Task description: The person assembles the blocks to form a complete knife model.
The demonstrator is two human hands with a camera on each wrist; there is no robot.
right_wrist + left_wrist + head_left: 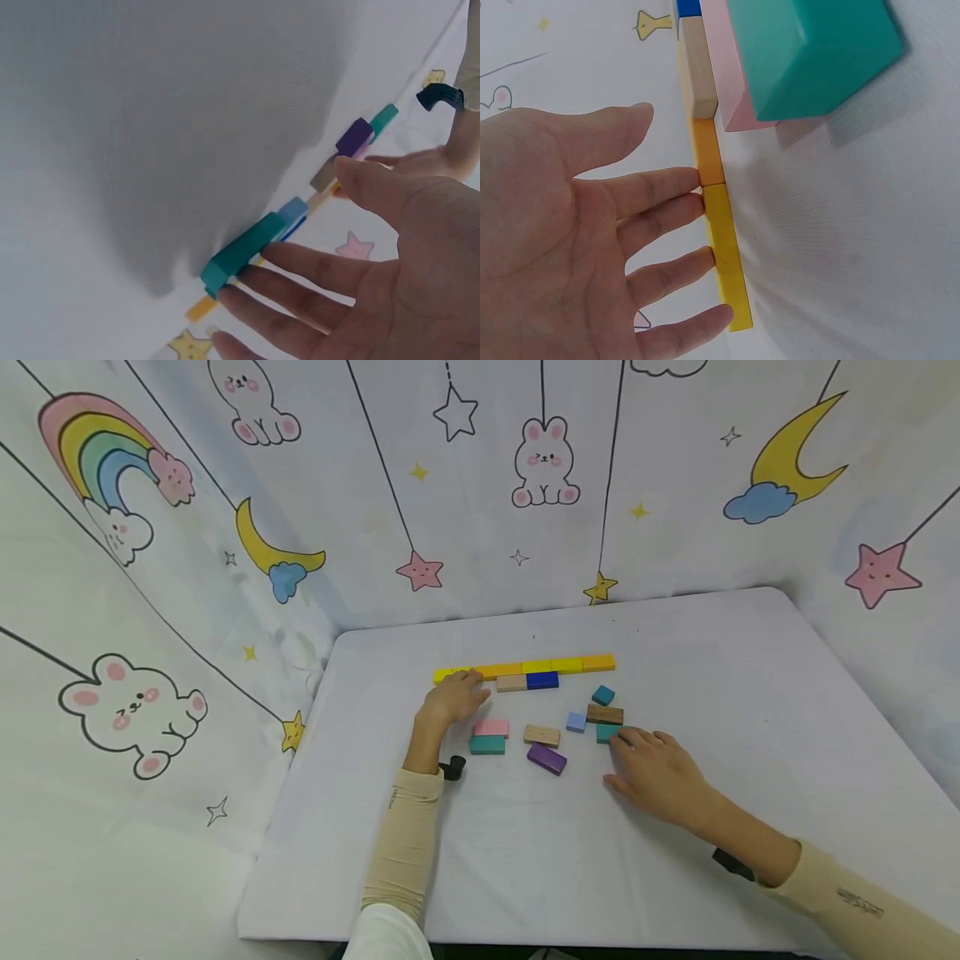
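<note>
My left hand reaches to the left end of a long row of yellow and orange blocks. In the left wrist view its spread, fairly straight fingers meet the side of a yellow block and come close to an orange block. My right hand hovers low over the table, its extended fingertips at a teal block; the right wrist view shows them against or just beside that teal block. Neither hand grips anything. A brown block lies directly behind the teal one.
A beige block and a dark blue block abut the row's front. Between the hands lie pink, teal, wooden, purple and light blue blocks. A small teal-blue block sits farther back. Patterned cloth walls border the white table.
</note>
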